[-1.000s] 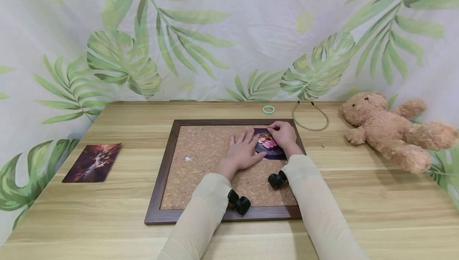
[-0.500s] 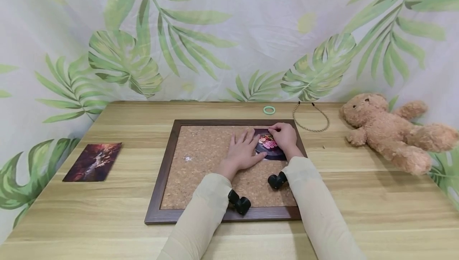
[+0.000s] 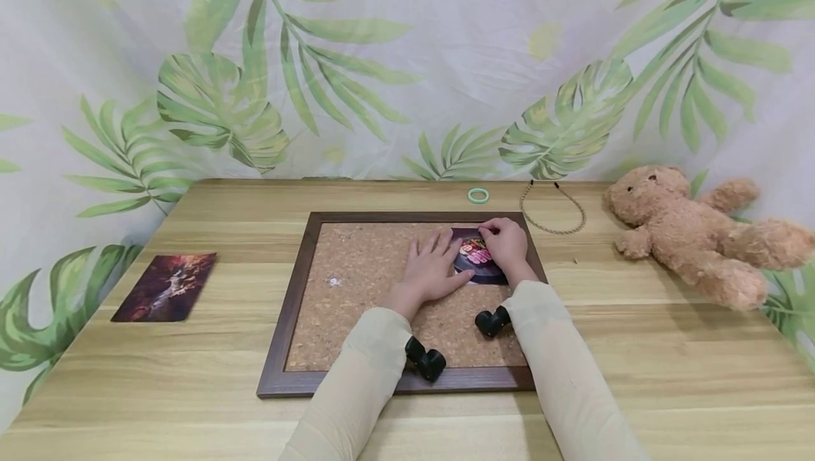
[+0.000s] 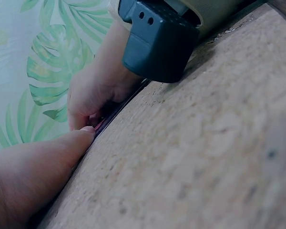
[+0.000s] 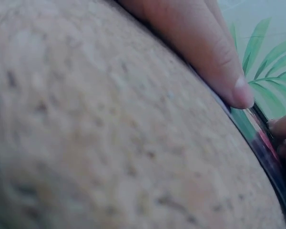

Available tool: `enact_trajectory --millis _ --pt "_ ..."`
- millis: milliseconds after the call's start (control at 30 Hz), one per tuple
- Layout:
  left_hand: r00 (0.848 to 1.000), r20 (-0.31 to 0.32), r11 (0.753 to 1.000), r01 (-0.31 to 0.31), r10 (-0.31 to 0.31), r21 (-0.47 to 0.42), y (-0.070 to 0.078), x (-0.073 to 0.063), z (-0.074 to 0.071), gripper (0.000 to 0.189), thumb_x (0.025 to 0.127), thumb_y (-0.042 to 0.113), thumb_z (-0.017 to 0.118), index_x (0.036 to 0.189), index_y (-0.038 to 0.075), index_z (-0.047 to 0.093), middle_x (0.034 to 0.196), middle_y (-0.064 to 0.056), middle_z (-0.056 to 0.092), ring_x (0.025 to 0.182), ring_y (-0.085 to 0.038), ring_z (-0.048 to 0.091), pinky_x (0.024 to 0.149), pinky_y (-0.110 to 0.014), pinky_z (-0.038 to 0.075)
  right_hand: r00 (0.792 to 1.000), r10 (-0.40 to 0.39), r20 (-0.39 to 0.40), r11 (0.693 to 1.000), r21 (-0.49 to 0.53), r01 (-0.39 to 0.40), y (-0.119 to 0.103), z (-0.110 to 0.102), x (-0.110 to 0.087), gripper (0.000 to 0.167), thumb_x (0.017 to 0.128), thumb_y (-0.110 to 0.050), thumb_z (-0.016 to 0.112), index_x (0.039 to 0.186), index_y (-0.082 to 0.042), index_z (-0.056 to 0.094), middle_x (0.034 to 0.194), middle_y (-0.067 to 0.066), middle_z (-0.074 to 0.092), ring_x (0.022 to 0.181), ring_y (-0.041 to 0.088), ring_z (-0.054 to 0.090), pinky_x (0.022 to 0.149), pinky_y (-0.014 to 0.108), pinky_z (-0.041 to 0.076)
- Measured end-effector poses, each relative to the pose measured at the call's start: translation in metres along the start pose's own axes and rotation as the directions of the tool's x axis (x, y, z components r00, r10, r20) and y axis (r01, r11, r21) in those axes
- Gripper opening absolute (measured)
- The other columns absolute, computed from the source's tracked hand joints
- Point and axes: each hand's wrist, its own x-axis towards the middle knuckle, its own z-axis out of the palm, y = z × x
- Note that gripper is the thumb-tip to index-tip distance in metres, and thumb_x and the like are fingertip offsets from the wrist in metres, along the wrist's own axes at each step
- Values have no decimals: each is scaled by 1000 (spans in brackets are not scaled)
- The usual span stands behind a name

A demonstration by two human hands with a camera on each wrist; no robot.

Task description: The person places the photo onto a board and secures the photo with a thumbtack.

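Potentially, the glossy dark-purple paper card (image 3: 477,261) on the far right of the brown-framed cork board (image 3: 356,305) skews should the left hand (image 3: 431,270), fingers spread straight, slacken while the right hand (image 3: 507,243), curled, grip indiscernible, presses.

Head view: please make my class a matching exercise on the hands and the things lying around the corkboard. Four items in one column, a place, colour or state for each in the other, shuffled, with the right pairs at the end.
Column one
1. Left hand
2. Plush bear
3. Right hand
4. Ring

Column two
A. Fingers curled, at the far side of the picture
B. Pale green
C. Fingers spread, at the picture's left side
D. Lying to the right of the corkboard

Right pairs: 1-C, 2-D, 3-A, 4-B
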Motion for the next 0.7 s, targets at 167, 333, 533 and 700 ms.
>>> enact_trajectory --millis 167,333,533,700 --pt "1000 -1 1000 2 -2 -6 0 0 -1 68 84 59 31 138 20 22 143 -2 6 129 -21 -2 96 -50 -1 999 32 -41 995 100 -28 -1 0 1 17 84 -21 57 86 -7 67 82 7 64 77 22 56 69 34 40" --pt "1000 -2 1000 3 -3 -5 1 1 -1 68 83 60 31 138 21 22 143 -2 6 129 -21 -2 97 -50 -1 997 50 -52 981 189 -40 -1 -3 2 15 83 -18 59 83 -6 67 77 7 65 72 19 58 67 31 41" --pt "1000 -11 1000 -7 7 -7 1 1 -1 69 83 61 30 138 20 23 143 -3 8 129 -20 -3 97 -49 -1 994 108 -8 956 274 -101 -3 -4 4 13 78 -16 63 83 -5 67 78 8 63 74 18 55 65 28 39" --pt "1000 -12 1000 -8 8 -15 -1 0 0 68 84 59 31 138 20 22 143 -3 7 129 -20 -3 97 -50 -2 987 150 50 921 357 -158 -6 -3 4 14 76 -12 64 86 -2 65 80 10 61 75 18 53 64 25 38"
